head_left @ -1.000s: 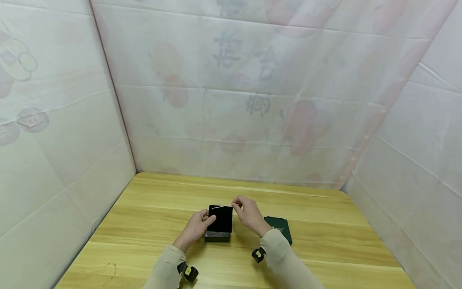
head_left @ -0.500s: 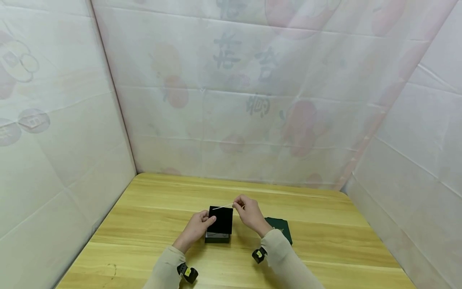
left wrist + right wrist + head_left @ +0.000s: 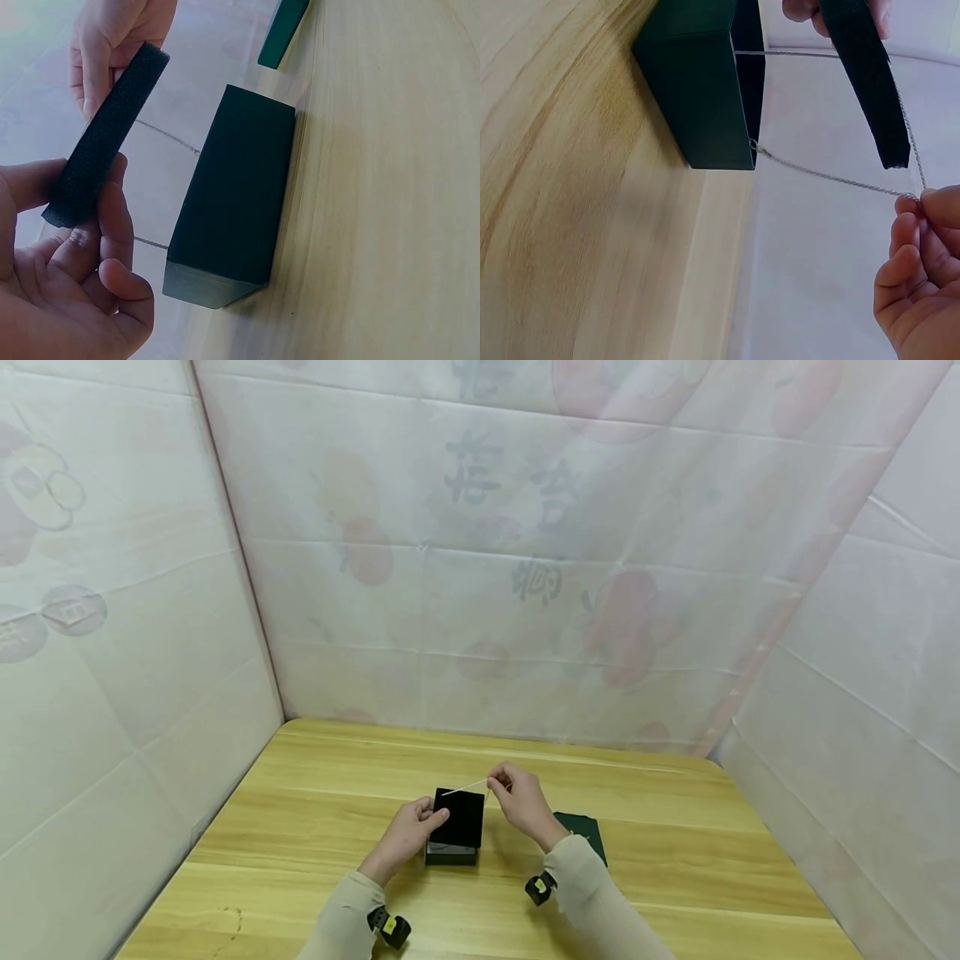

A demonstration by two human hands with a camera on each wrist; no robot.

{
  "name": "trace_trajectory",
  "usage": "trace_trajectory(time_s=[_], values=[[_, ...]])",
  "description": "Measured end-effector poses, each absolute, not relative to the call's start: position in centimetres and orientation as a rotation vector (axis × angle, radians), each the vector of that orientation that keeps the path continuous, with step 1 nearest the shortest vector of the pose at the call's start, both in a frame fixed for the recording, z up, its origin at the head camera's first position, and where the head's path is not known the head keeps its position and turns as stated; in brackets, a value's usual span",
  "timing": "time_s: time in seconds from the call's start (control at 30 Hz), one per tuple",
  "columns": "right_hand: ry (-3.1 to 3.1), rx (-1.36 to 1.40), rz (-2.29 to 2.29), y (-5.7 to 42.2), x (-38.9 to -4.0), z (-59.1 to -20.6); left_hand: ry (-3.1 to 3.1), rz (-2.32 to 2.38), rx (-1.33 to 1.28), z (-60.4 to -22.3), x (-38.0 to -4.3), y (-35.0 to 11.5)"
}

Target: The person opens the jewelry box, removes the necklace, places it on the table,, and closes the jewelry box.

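My left hand [image 3: 403, 835] pinches a square black foam pad [image 3: 461, 821] by its left edge, thumb on its face, tilted above a dark green box [image 3: 451, 858]. To the right of the pad, my right hand [image 3: 517, 797] pinches a thin silver chain [image 3: 838, 178] between thumb and fingers. One strand crosses the pad's face near its top corner and passes to its other side. From there it drops to the box [image 3: 697, 97]. A second strand runs straight from my right fingertips to the box, ending at a small ring or clasp by its rim. The box's inside is mostly hidden by the pad.
The green lid [image 3: 588, 835] with gold lettering lies on the wooden table [image 3: 337, 777], partly behind my right forearm. Pale printed cloth walls [image 3: 480, 610] close off the back and both sides. Both wrists carry small black cameras [image 3: 394, 930].
My right hand has moved slightly right and upward, drawing the chain out a little farther from the pad's edge. My left hand and the pad have barely moved.
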State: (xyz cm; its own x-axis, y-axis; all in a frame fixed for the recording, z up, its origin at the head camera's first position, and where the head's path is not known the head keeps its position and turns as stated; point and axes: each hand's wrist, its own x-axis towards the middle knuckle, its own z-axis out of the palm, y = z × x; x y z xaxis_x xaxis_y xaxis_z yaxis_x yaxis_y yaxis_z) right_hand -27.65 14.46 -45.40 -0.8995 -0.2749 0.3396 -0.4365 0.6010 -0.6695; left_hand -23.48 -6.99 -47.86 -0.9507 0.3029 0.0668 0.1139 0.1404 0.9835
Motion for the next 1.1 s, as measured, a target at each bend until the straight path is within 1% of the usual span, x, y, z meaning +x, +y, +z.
trace_trajectory(time_s=[0.13, 0.27, 0.5, 0.77, 0.93, 1.1], values=[[-2.630, 0.567, 1.160, 14.5, -27.7, -45.4, 2.276, 1.908, 0.402, -48.9, -24.1, -7.0], [-2.628, 0.573, 1.152, 14.6, -27.8, -45.5, 2.288, 1.902, 0.428, -49.0, -24.1, -7.0], [-2.605, 0.549, 1.157, 14.8, -28.0, -45.4, 2.252, 1.913, 0.435, -46.1, -22.2, -6.9], [-2.590, 0.502, 1.179, 15.6, -28.4, -44.8, 2.238, 1.933, 0.399, -48.8, -23.8, -6.9], [-2.584, 0.453, 1.202, 16.0, -28.7, -44.4, 2.243, 1.942, 0.391, -49.1, -24.0, -6.9], [-2.559, 0.435, 1.231, 16.5, -28.9, -43.9, 2.236, 1.946, 0.393, -48.5, -23.7, -7.0]])
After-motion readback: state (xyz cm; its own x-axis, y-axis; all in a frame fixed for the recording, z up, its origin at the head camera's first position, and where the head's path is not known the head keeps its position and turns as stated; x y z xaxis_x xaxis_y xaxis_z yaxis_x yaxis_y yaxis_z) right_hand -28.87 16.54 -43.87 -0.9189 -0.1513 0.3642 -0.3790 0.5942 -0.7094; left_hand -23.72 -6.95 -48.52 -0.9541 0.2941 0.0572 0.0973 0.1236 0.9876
